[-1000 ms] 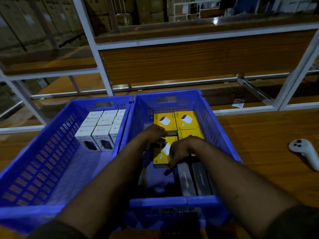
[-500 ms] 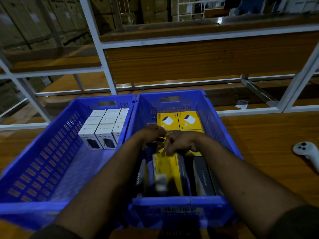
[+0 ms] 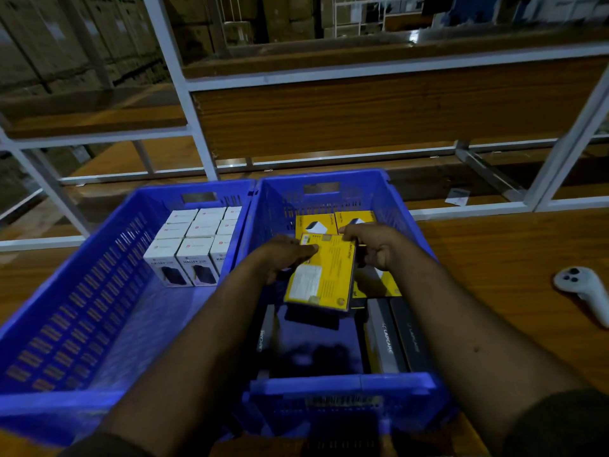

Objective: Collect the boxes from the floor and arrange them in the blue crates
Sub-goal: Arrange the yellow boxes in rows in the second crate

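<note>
Wooden shelving on white metal frames fills the top of the frame, and two blue crates sit side by side on the counter (image 3: pixel 494 258) below it. At centre, the left hand (image 3: pixel 283 255) and the right hand (image 3: pixel 375 247) both grip a yellow box (image 3: pixel 321 275) by its far end, holding it tilted, label side up, above the right crate (image 3: pixel 346 384). The left crate (image 3: pixel 66 324) holds a neat block of white boxes (image 3: pixel 194 245) at its far end.

Risks, as I judge them: the grip sits only at one end, so the free end could swing down and knock the grey boxes (image 3: pixel 392 338) standing on edge near the lower right of the crate. Set down crooked, it might also ride up on the yellow boxes (image 3: pixel 333 222) already laid flat behind it.

Both forearms cover much of the crate floor, and the dark patch under the held box is too dim to read, possibly bare floor. A white controller (image 3: pixel 583 288) lies at the right edge of the frame.
</note>
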`<act>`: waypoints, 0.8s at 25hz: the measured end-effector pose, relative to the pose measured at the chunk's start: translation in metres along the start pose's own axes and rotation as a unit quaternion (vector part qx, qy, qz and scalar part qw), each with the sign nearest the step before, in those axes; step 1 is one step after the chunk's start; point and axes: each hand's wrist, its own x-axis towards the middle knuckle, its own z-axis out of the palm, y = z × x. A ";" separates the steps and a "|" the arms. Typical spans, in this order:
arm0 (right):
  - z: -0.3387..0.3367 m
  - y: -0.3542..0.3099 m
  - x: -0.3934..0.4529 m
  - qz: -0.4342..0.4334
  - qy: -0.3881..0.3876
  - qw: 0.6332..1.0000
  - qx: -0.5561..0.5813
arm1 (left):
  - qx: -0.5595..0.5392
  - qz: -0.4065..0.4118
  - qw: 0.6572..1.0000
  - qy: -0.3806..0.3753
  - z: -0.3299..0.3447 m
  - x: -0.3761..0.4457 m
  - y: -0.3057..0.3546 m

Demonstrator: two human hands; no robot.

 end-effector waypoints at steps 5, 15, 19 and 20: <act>0.001 -0.003 -0.004 0.008 -0.020 0.999 0.041 | -0.136 0.001 0.991 0.004 -0.002 -0.001 0.005; 0.012 0.001 -0.003 -0.164 -0.063 0.982 -0.061 | -0.407 -0.092 0.906 -0.077 -0.012 -0.002 0.004; 0.013 0.003 0.008 -0.184 0.003 0.980 -0.072 | -0.397 -0.069 0.913 -0.055 -0.011 -0.008 0.010; 0.012 0.004 0.009 -0.150 0.022 0.986 -0.065 | -0.383 -0.063 0.920 -0.057 -0.011 -0.010 0.011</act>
